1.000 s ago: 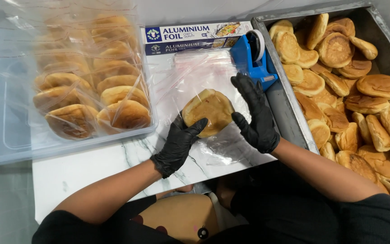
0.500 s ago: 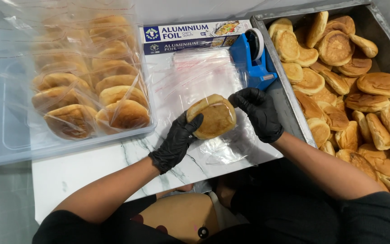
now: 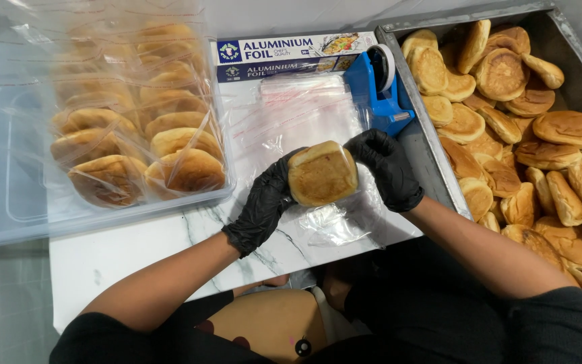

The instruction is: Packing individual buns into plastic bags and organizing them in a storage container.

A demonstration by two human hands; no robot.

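Both my hands wear black gloves and hold one golden bun (image 3: 322, 172) above the white marble counter. My left hand (image 3: 262, 204) grips the bun's left side. My right hand (image 3: 390, 168) grips its right side. The bun is tilted up on edge, its flat face toward me, with a clear plastic bag (image 3: 335, 222) hanging loose beneath it. A stack of empty clear bags (image 3: 298, 111) lies on the counter just beyond the bun.
A clear plastic bin (image 3: 15, 202) at left holds several bagged buns (image 3: 143, 135). A metal tray (image 3: 432, 168) at right is heaped with loose buns (image 3: 520, 135). A blue tape dispenser (image 3: 378, 91) and a long foil box (image 3: 284, 57) sit at the back.
The bun has been lifted off the bags and turned up on edge. My right hand has moved from the bag's lower edge up to the bun's right side.
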